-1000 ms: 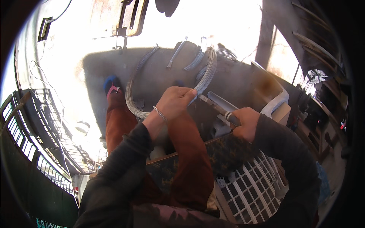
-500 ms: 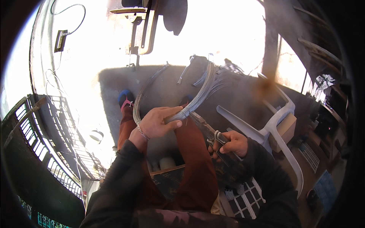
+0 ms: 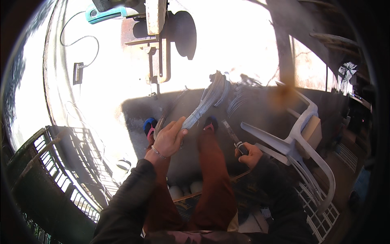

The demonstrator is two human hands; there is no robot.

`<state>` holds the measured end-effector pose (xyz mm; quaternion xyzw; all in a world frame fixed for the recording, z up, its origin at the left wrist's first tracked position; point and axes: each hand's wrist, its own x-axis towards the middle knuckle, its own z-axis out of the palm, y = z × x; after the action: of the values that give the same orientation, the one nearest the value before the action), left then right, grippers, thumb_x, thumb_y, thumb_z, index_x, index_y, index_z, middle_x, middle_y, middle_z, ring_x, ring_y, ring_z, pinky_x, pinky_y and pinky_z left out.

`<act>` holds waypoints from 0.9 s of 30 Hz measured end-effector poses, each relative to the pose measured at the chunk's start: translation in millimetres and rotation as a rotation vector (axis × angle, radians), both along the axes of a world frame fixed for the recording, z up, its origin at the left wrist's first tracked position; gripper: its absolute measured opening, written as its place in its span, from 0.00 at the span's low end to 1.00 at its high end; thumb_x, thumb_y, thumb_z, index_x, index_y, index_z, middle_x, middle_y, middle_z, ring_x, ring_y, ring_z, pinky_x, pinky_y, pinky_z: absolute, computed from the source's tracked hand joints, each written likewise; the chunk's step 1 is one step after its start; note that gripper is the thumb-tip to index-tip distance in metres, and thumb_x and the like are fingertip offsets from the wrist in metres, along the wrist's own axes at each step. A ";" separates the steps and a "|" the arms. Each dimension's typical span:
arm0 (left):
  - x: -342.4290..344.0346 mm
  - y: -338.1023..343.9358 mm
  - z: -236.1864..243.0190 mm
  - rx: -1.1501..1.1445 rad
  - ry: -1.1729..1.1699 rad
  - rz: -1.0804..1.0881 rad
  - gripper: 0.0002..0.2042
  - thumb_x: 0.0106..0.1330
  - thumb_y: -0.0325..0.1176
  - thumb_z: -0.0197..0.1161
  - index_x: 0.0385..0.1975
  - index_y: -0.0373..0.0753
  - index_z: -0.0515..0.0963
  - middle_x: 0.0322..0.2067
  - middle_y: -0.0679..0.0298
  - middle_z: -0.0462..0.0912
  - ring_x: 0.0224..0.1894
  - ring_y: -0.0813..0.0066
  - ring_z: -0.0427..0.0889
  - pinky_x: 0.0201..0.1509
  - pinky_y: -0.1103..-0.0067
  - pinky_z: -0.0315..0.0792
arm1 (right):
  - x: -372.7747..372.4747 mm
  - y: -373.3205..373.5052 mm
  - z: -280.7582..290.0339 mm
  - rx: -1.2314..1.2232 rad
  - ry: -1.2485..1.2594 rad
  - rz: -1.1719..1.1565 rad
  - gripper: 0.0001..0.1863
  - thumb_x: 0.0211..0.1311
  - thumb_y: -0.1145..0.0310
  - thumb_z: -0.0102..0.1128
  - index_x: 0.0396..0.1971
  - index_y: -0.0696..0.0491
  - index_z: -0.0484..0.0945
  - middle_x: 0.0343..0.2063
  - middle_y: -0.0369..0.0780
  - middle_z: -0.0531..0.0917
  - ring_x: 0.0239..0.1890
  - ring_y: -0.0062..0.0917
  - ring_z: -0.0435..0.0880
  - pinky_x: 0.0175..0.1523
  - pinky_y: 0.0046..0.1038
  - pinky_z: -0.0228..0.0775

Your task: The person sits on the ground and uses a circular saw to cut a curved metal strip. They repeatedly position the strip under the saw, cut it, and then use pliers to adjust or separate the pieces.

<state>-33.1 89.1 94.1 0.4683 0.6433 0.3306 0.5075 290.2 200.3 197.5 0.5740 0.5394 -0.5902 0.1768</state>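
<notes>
In the head view, your left hand (image 3: 168,136) is closed around the lower bend of a wire bundle (image 3: 203,105), thumb and fingers wrapped on it. From that grip, 1 arm of the bundle rises to the upper right; the other, darker and thinner, rises on the left. The strands look silvery-grey and fan slightly at the top. Your right hand (image 3: 251,156) is curled around the dark, pale-banded handle of a narrow tool (image 3: 234,137), its tip apart from the wire.
</notes>
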 end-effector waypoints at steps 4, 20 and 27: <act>-23.2 27.5 3.2 -0.005 0.131 -0.006 0.21 0.73 0.38 0.57 0.62 0.36 0.72 0.36 0.51 0.80 0.37 0.51 0.81 0.43 0.65 0.75 | 19.0 -56.3 -61.1 0.421 -0.292 -0.016 0.11 0.48 0.68 0.64 0.33 0.56 0.81 0.30 0.45 0.80 0.35 0.37 0.82 0.41 0.36 0.73; -91.3 146.3 -39.4 0.329 0.388 0.015 0.19 0.71 0.42 0.62 0.51 0.32 0.81 0.26 0.52 0.82 0.29 0.61 0.83 0.36 0.71 0.75 | 29.7 -155.1 -371.0 0.500 -0.482 -0.420 0.32 0.47 0.56 0.72 0.49 0.63 0.78 0.56 0.58 0.72 0.60 0.52 0.73 0.65 0.47 0.67; -82.6 147.0 -29.2 0.321 0.442 -0.073 0.20 0.72 0.40 0.60 0.58 0.36 0.77 0.33 0.48 0.84 0.36 0.53 0.85 0.41 0.68 0.77 | 22.5 -161.4 -396.0 0.595 -0.438 -0.433 0.33 0.48 0.54 0.73 0.49 0.62 0.77 0.58 0.58 0.72 0.62 0.52 0.72 0.65 0.48 0.66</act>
<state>-115.6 236.1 65.0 0.6263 0.6605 0.2998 0.2857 312.7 38.9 -198.6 0.8118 0.5028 -0.2966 -0.0141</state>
